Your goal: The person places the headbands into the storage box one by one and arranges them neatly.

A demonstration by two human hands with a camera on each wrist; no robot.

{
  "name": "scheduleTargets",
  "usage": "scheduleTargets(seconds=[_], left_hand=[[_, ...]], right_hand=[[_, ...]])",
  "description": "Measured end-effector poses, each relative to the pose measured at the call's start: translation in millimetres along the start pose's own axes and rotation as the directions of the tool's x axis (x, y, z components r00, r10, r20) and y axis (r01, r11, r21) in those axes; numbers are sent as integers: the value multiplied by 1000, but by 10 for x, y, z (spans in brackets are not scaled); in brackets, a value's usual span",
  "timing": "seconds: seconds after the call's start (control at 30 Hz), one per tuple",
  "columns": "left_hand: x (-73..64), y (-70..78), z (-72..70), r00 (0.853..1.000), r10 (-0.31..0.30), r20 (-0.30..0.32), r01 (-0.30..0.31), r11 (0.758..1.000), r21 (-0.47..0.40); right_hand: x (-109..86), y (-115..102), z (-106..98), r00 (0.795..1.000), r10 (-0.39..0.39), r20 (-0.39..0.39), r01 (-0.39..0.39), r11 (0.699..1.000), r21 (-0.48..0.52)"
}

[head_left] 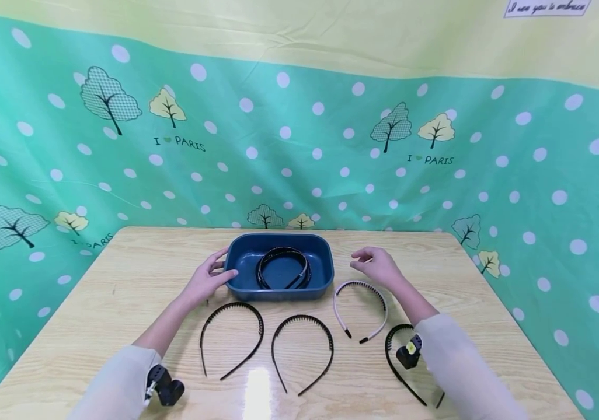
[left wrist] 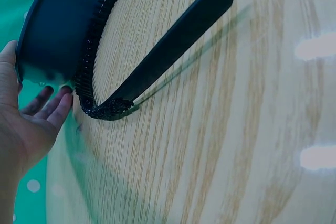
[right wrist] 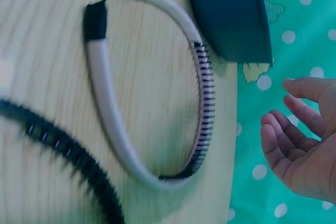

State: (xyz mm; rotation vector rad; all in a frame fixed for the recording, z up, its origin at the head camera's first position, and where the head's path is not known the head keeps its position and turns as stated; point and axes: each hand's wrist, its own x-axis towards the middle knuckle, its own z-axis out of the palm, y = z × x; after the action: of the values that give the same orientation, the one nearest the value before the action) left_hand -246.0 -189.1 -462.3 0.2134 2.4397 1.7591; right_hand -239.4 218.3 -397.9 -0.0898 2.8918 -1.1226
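A dark blue tray (head_left: 326, 274) sits mid-table with a black headband (head_left: 282, 269) lying inside it. My left hand (head_left: 210, 279) holds the tray's left rim, thumb on the front edge; the left wrist view shows the fingers (left wrist: 50, 106) against the tray wall (left wrist: 58, 30). My right hand (head_left: 375, 265) hovers open just right of the tray, above a beige headband (head_left: 361, 309), holding nothing. In the right wrist view the beige headband (right wrist: 110, 114) lies beside the tray (right wrist: 231, 14), with the relaxed hand (right wrist: 302, 140) off to the right.
Two black toothed headbands (head_left: 232, 338) (head_left: 302, 350) lie in front of the tray, and another black one (head_left: 399, 364) sits partly under my right forearm. The wooden table (head_left: 121, 274) ends at a green dotted backdrop (head_left: 299, 146).
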Motion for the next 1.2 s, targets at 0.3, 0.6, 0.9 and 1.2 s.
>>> scheduleTargets(seconds=[0.3,0.6,0.9,1.2], left_hand=[[0,-20,-7,1000,-5,8,5,1000,7],[9,13,-15,1000,-11,15,11,1000,0],[3,11,-12,1000,-13,17,13,1000,-1],[15,-8,-9,1000,-14,10,13,1000,10]], right_hand=[[-41,244,-64,999,35,20,-35,999,-11],[-96,399,-119,999,45,28,-44,998,-37],[-105,529,-111,997,42,67,-40,999,-38],[-133,587,-86,993,7,122,1,998,-69]])
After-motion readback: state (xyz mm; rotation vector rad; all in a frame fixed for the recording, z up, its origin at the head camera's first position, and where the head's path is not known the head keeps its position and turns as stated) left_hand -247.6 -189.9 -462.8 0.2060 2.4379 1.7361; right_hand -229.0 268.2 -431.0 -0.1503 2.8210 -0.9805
